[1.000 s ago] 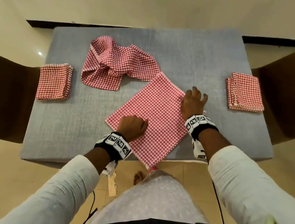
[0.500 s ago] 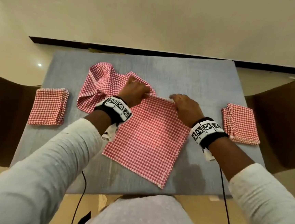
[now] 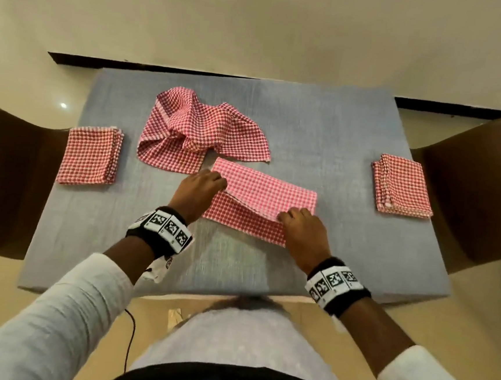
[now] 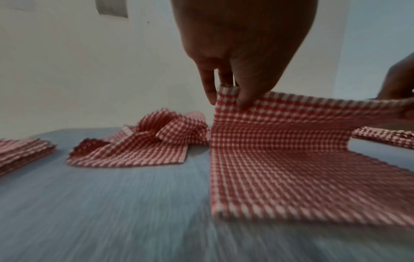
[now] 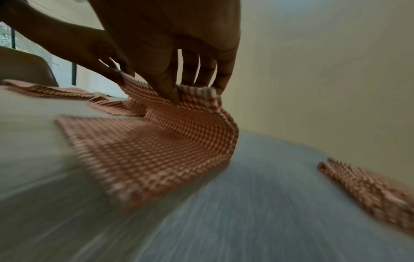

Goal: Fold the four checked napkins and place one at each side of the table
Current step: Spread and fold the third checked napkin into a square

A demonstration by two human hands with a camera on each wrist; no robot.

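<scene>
A red-and-white checked napkin (image 3: 260, 202) lies in the middle of the grey table (image 3: 324, 129), its far half lifted and brought over toward me. My left hand (image 3: 204, 185) pinches its left corner (image 4: 226, 99); my right hand (image 3: 297, 224) pinches its right corner (image 5: 197, 94). Both raised corners hang above the lower layer. A crumpled checked napkin (image 3: 199, 134) lies just beyond it. One folded napkin (image 3: 90, 156) sits at the table's left side, another folded napkin (image 3: 402, 185) at the right side.
Dark brown chairs stand at the table's left (image 3: 7, 180) and right (image 3: 485, 192). Bare grey tabletop stretches along the near edge (image 3: 236, 267) and the far edge. My white sleeves and lap fill the bottom of the head view.
Both hands took the napkin's far corners and drew them back toward me, doubling the flat napkin over on itself. The crumpled and two folded napkins stayed put.
</scene>
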